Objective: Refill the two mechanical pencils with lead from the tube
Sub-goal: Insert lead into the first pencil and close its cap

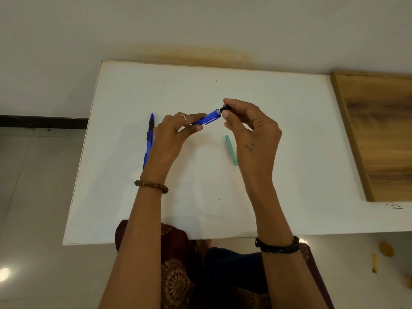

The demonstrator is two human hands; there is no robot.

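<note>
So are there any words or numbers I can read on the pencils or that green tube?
No readable text anywhere.
Held blue pencil: no print visible.
Blue pencil on the table: none visible.
Green lead tube: nothing legible.
Dark scribble on the table's right edge: just strokes, not letters.

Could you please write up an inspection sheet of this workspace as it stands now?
Surface: white table, a few small dark specks.
Job's things: one blue pencil held above the table; second blue pencil lying at the left; green lead tube lying beside the right hand.
Clutter: nothing seen on the white table.
Grippers: left hand grips the held pencil's barrel; right hand pinches a small dark cap at its open end.
Cables: nothing seen.
Surroundings: wooden board at the right; yellow bits on floor.
</note>
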